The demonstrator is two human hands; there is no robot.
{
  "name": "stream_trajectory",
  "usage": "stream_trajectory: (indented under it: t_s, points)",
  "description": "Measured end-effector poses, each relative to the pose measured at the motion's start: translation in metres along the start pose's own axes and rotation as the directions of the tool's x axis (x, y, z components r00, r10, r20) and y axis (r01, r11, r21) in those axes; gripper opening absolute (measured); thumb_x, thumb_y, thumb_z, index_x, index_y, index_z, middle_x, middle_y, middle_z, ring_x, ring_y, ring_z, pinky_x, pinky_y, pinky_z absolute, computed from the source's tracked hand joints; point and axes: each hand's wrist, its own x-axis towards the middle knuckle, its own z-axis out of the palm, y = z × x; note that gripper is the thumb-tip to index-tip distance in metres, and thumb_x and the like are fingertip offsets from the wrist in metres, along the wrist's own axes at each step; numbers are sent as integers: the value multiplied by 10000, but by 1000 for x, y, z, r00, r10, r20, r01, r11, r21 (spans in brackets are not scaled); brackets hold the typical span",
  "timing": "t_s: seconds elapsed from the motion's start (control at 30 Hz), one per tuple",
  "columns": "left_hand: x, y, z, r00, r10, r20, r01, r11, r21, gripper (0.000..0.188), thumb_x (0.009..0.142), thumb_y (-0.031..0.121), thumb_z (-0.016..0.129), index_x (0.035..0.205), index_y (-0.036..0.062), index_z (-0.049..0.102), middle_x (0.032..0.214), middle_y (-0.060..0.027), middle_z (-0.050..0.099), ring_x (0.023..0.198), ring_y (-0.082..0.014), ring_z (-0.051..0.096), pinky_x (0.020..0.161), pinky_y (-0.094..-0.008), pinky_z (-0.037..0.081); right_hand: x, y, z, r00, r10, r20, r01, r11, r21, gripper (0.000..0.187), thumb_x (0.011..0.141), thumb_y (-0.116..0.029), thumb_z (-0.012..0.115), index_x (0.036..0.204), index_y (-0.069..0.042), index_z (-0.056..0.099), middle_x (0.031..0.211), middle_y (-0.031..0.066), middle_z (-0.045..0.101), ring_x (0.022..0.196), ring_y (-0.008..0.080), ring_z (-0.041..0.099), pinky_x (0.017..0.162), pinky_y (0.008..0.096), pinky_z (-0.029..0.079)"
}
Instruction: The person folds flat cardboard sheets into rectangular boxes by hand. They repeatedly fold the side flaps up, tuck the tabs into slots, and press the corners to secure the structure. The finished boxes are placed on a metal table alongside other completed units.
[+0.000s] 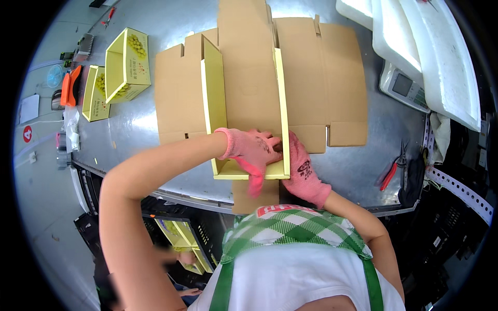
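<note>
Both pink-gloved hands, left hand (252, 150) and right hand (303, 168), grip the cardboard box blank (249, 88) at its near end wall; judged best practice: press the 2 raised yellow side walls square before tucking.

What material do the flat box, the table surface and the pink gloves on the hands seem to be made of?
The flat box looks like corrugated cardboard: matte brown inside, with raised flaps faced in pale yellow. The table surface seems to be sheet metal, grey and dully reflective. The gloves on the left hand and right hand appear to be knitted fabric with ribbed cuffs; any coating cannot be told.
</note>
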Motion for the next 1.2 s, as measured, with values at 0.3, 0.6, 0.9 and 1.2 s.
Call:
stream_trajectory:
  t_s: [0.3, 0.6, 0.9, 1.2]
  points:
    - [-66, 60, 60, 402, -193, -895, 296, 952, -72, 713, 640, 379, 711, 1232, 33, 515, 1290, -174, 460, 1203, -342, 430, 1044, -449, 321, -3, -30, -47, 995, 55, 82, -49, 996, -74, 791, 719, -104, 698, 1390, 4, 293, 1365, 230, 377, 1241, 399, 396, 1029, 456, 343]
    - [-3, -2, 169, -159, -764, -625, -835, 442, -328, 730, 944, 568, 356, 1429, 28, 273, 1440, -117, 345, 1344, -230, 306, 1118, -373, 228, 59, -110, -27, 670, -30, 742, 454, 807, -377, 509, 779, -327, 635, 1171, -21, 528, 1179, 157, 533, 1114, 312, 513, 962, 415, 398]
    - [13, 11, 157, 287, -841, -458, -951, -193, -241, 583, 967, 520, 346, 1404, 135, 322, 1332, -89, 474, 1179, -237, 515, 998, -390, 438, 100, -75, 18, 242, 198, 950, 194, 949, -248, 537, 652, -159, 591, 1147, 38, 518, 1073, 193, 557, 1051, 337, 540, 911, 386, 431]
    - [81, -21, 225, 328, -900, -287, -897, -202, -392, 463, 986, 364, 411, 1385, 145, 326, 1285, -98, 490, 1184, -227, 505, 993, -418, 441, 102, -71, 30, 170, 185, 968, 209, 953, -219, 558, 595, -115, 598, 1125, 45, 528, 1078, 202, 554, 1044, 347, 539, 915, 392, 426]
